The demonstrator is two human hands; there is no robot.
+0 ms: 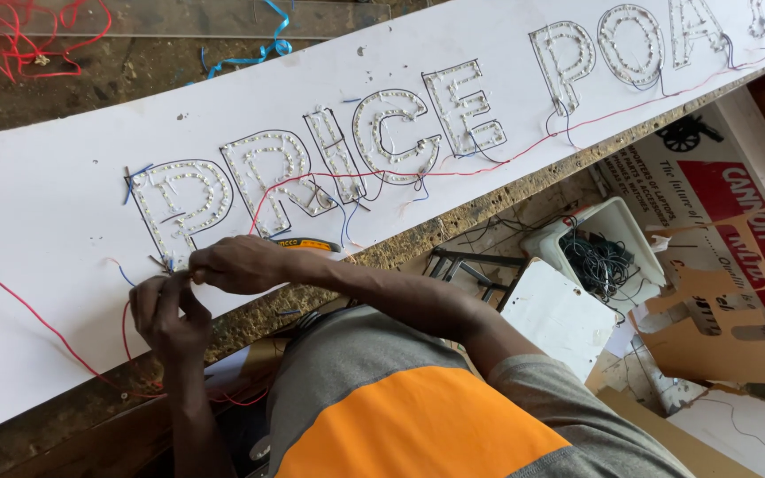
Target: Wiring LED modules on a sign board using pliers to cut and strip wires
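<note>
Grey shirt (360, 354) with orange panel (418, 425)

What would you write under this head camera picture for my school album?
Both hands, left and right, pinch thin wires at a white sign board with bead-filled outlined letters.

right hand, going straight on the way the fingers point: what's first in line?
The right hand points along the white sign board toward the left hand. First in line are the wire ends at its fingertips, then the left hand's fingers, seemingly already touching; depth unclear.
</note>
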